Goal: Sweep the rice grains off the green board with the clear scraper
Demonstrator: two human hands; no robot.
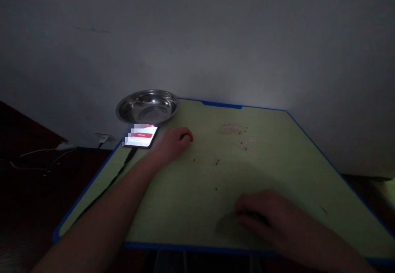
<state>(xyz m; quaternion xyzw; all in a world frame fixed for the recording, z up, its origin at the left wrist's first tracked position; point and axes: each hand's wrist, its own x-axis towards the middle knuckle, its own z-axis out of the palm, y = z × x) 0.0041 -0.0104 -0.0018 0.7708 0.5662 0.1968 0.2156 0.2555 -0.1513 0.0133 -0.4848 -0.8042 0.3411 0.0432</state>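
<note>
My left hand (174, 143) rests on the green table (173, 207), below the steel bowl and beside the lit phone. Its fingers are curled closed, and whatever lies inside them is hidden. My right hand (265, 213) is near the table's front edge, fingers and thumb bent together; I cannot make out anything between them. Between and beyond the hands lies a patch of small pale grains (230, 129) mixed with dark specks. A second, thinner scatter of pale grains (249, 146) is just nearer. A few dark, seed-like bits (217, 162) lie apart from both.
A shiny steel bowl (148, 107) stands at the back left corner. In front of it lies a phone (140, 136) with its screen lit, and a dark strap or cable (119, 174) runs down the left side. A pale wall (216, 50) closes off the back.
</note>
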